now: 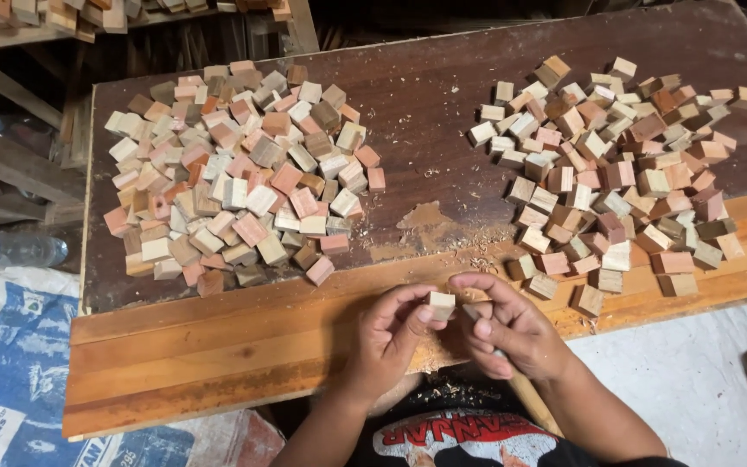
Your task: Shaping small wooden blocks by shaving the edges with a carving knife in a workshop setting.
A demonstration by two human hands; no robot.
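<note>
My left hand (389,333) pinches a small pale wooden cube (441,305) between thumb and fingers, just above the near edge of the wooden board. My right hand (510,329) is right beside it, fingers curled around a thin wooden-handled tool (531,399) whose handle runs down past my wrist; its fingertips almost touch the cube. Both hands sit at the lower middle of the head view, over my lap.
A large pile of small wooden blocks (235,173) lies on the left of the dark tabletop (425,95), another pile (620,164) on the right. Wood shavings (469,251) lie between them. A plastic bottle (10,249) and printed sacks (10,380) are at the left.
</note>
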